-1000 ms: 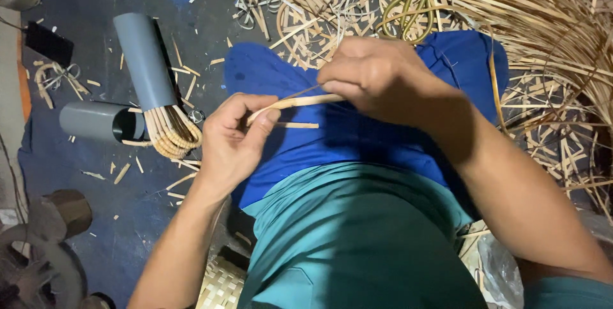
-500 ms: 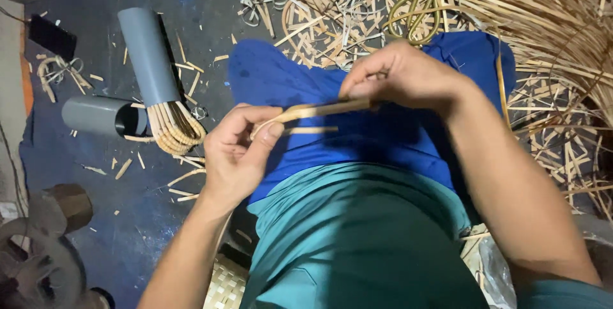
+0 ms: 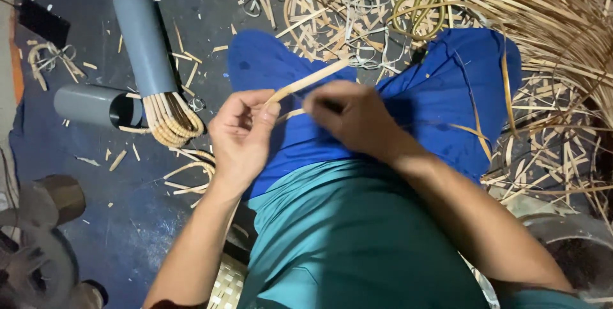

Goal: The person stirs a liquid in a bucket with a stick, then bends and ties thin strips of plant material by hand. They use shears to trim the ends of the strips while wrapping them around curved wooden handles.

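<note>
two hands on a rattan strip over the blue cloth

the left hand (image 3: 239,133) pinches the near end of a pale rattan strip (image 3: 310,80) between thumb and fingers, closed on it just above the blue cloth (image 3: 274,66) that covers the person's lap. the strip runs up and away from that pinch, tilted, its far end lying over the upper part of the blue cloth. the right hand (image 3: 351,117) sits just beside the left, fingers curled down at the strip's lower part; the back of the hand hides the fingertips, so i cannot tell whether it is clamped on the strip or only touching it. a second, thinner sliver (image 3: 292,114) shows between the two hands.

left of the blue cloth, on the dark floor, a grey pipe (image 3: 143,44) lies with a bundle of cut rattan pieces (image 3: 169,120) sticking out of its near end. a second grey pipe (image 3: 96,106) lies beside it, further from the cloth, open end toward the bundle. beyond and to the right of the cloth lies a heap of rattan offcuts (image 3: 543,22) and loose strands. nearer than the cloth is the person's teal shirt (image 3: 345,245).
</note>
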